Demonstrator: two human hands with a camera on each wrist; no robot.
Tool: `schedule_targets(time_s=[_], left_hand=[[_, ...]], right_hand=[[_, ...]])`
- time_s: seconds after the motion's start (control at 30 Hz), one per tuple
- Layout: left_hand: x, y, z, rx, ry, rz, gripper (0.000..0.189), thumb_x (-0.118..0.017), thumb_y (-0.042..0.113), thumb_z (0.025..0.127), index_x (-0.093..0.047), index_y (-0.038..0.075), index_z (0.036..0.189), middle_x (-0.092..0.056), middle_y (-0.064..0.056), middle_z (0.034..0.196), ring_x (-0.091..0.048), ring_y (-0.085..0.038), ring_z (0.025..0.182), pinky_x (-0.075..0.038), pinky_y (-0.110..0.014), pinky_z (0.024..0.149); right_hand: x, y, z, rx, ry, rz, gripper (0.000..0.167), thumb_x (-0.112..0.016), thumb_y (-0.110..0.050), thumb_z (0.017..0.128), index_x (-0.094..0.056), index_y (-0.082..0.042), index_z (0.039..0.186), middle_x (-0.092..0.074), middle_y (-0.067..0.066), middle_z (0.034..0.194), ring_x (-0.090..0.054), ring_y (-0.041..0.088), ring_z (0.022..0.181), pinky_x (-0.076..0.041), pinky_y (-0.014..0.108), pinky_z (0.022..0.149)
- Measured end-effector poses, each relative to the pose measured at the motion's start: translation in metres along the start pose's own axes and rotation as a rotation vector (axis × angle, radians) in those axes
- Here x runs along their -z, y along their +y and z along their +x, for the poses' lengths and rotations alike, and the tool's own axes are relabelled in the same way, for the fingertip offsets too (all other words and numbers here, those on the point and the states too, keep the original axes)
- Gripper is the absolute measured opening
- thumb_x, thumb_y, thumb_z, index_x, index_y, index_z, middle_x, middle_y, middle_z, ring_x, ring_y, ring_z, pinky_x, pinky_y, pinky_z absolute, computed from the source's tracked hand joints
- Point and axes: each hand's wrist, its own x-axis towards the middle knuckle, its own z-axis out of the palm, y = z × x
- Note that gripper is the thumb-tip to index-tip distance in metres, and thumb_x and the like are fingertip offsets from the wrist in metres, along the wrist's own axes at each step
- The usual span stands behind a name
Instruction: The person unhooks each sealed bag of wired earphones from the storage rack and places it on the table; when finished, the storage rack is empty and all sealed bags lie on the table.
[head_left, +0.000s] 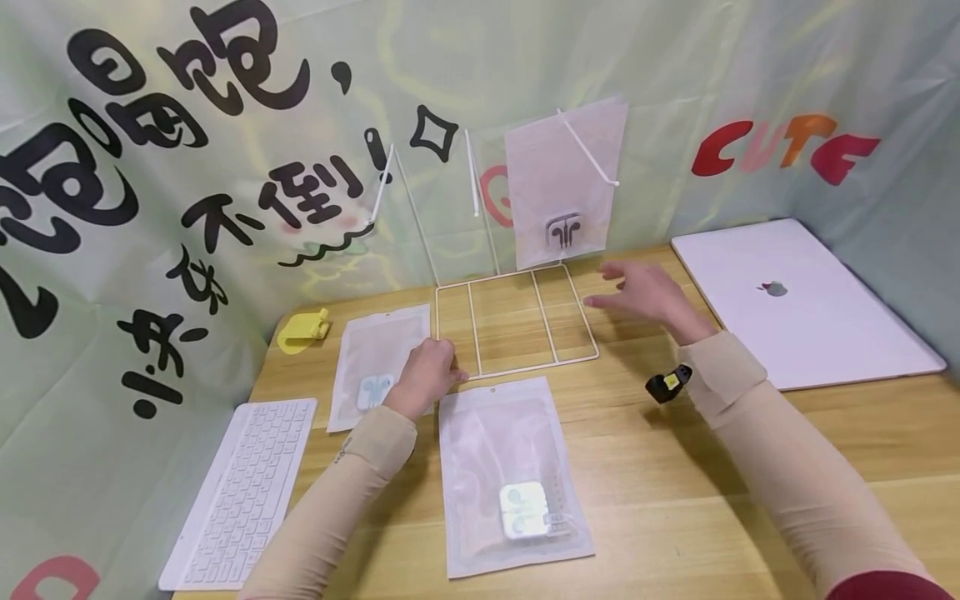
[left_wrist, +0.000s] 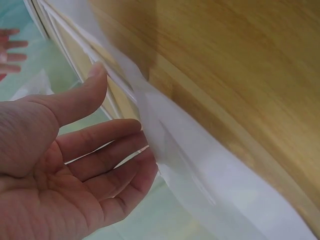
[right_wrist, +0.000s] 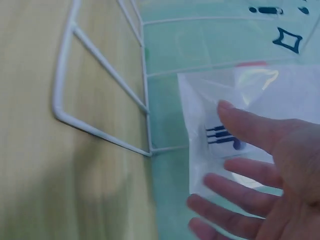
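Observation:
A white wire display rack (head_left: 517,367) stands on the wooden table, three slanted hooks along its back. From the right hook hangs a white zip pouch (head_left: 555,167) with dark earphones showing in it. My left hand (head_left: 426,377) is at the rack's front left corner, thumb near the wire, fingers loosely bent at the edge of a pouch (left_wrist: 200,165) in the left wrist view. My right hand (head_left: 645,293) hovers right of the rack, fingers spread with nothing in them, below the hanging pouch. A second pouch (head_left: 495,442) lies in front, holding a white earphone case (head_left: 524,510).
Another pouch (head_left: 382,333) with earphones lies left of the rack, partly behind my left hand. A white keyboard (head_left: 251,492) is at the left, a yellow clip-like object (head_left: 303,330) behind it. A closed laptop (head_left: 810,308) lies at the right. Printed cloth surrounds the table.

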Motion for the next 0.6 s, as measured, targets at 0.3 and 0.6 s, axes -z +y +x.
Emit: schedule_targets(time_s=[0.3, 0.6], left_hand=[[0.002, 0.001, -0.002, 0.011, -0.007, 0.013, 0.025, -0.080, 0.023, 0.085, -0.067, 0.006, 0.072, -0.064, -0.003, 0.069, -0.057, -0.015, 0.059, -0.048, -0.028, 0.058], [0.001, 0.000, -0.001, 0.007, 0.011, 0.019, 0.029, -0.080, 0.023, 0.084, -0.063, 0.007, 0.068, -0.061, -0.002, 0.065, -0.056, -0.015, 0.058, -0.048, -0.028, 0.058]], right_hand=[[0.021, -0.010, 0.018, -0.054, 0.257, 0.215, 0.077, -0.078, -0.033, 0.087, -0.041, -0.002, 0.147, -0.052, 0.024, 0.137, -0.053, 0.042, 0.121, -0.041, 0.056, 0.098], [0.031, -0.013, 0.037, -0.102, 0.356, 0.323, 0.095, -0.081, -0.025, 0.085, -0.021, -0.008, 0.156, -0.035, 0.020, 0.153, -0.039, 0.034, 0.136, -0.034, 0.049, 0.107]])
